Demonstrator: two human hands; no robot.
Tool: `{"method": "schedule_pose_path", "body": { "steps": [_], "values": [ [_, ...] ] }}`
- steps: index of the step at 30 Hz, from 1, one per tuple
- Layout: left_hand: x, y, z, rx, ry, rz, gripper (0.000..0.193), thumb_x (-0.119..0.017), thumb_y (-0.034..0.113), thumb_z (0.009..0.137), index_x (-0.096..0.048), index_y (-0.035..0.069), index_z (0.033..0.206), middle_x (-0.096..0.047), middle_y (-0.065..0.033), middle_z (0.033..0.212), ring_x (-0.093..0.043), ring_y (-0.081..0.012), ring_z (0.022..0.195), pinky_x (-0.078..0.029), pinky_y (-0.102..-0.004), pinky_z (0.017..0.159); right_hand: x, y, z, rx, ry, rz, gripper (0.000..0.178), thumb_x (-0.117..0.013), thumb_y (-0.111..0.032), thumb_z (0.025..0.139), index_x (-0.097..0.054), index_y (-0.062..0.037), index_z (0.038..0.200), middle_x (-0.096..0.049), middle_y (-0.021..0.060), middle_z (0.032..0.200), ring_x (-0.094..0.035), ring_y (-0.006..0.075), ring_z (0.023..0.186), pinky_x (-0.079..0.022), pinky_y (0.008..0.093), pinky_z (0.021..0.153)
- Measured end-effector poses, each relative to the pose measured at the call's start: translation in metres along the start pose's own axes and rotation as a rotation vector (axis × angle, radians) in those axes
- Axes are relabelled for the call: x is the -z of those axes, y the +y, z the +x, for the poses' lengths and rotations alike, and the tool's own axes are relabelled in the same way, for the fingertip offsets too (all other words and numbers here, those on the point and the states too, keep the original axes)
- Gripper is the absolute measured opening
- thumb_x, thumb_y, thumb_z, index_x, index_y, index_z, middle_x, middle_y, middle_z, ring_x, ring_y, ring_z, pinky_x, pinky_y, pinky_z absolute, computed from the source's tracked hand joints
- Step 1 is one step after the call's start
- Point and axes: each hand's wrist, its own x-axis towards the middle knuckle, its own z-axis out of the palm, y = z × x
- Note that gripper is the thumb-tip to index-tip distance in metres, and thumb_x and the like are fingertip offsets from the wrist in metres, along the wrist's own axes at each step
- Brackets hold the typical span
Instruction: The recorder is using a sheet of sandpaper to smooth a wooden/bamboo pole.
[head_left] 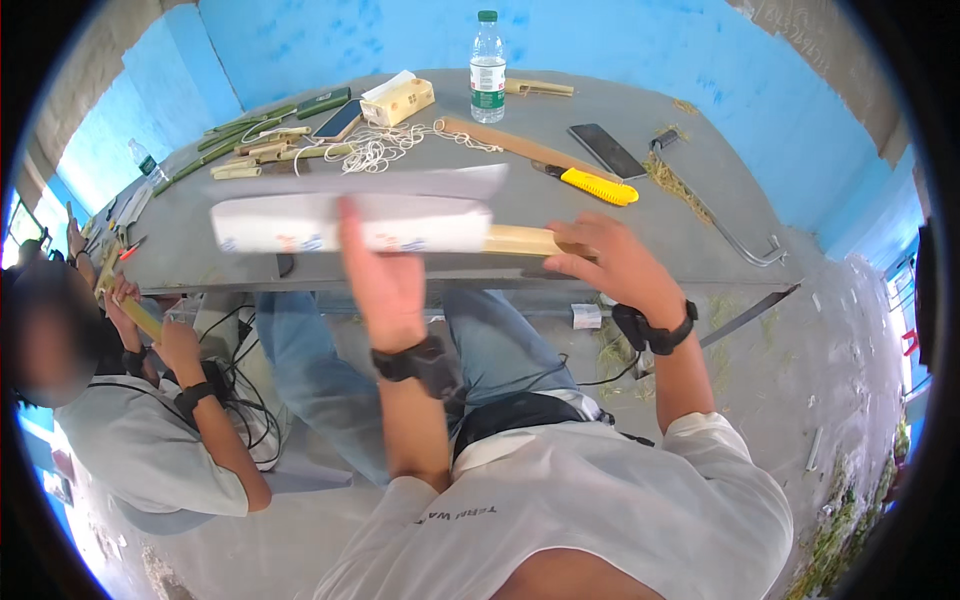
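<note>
In front of me, my left hand (385, 285) grips a folded white sheet (290, 225) with small blue and orange print. Its upper edge is blurred. Out of the sheet's right end sticks a pale bamboo strip (518, 240). My right hand (605, 260) pinches that strip between thumb and fingers near its right end. How much of the strip lies inside the fold is hidden. Both hands are over the near edge of the grey table (430, 265). Beyond my right hand lies a yellow utility knife (598, 186), beside a long flat wooden strip (515, 146).
A black phone (607, 150), a bent metal rod (715, 215) and a water bottle (487, 75) are on the table. Farther left are white string (372, 150), a tissue pack (398, 101), another phone (338, 119) and bamboo pieces (265, 150). A co-worker (160, 430) handles bamboo at left.
</note>
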Motion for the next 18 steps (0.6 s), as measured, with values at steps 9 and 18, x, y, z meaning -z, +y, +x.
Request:
{"method": "schedule_pose_path", "body": {
  "steps": [9, 18],
  "values": [
    [-0.014, -0.026, -0.02, 0.026, -0.03, -0.054, 0.045, -0.06, 0.032, 0.101, -0.05, 0.011, 0.14, -0.059, -0.0045, 0.13, -0.056, -0.0191, 0.12, -0.045, -0.0395, 0.104, 0.019, -0.003, -0.002, -0.028, -0.039, -0.056, 0.044, -0.076, -0.036, 0.086, -0.069, -0.0044, 0.117, -0.064, 0.0124, 0.092, -0.062, 0.0319, 0.087, -0.049, 0.039, 0.079],
    [-0.009, -0.027, -0.009, 0.118, -0.025, -0.145, 0.035, -0.061, 0.03, 0.101, -0.055, 0.013, 0.131, -0.063, -0.0032, 0.124, -0.06, -0.0198, 0.115, -0.048, -0.0403, 0.103, 0.018, 0.006, -0.007, -0.162, 0.055, -0.128, 0.047, -0.078, -0.043, 0.083, -0.069, -0.001, 0.101, -0.068, 0.014, 0.085, -0.063, 0.0299, 0.076, -0.05, 0.0366, 0.072]
  ]
}}
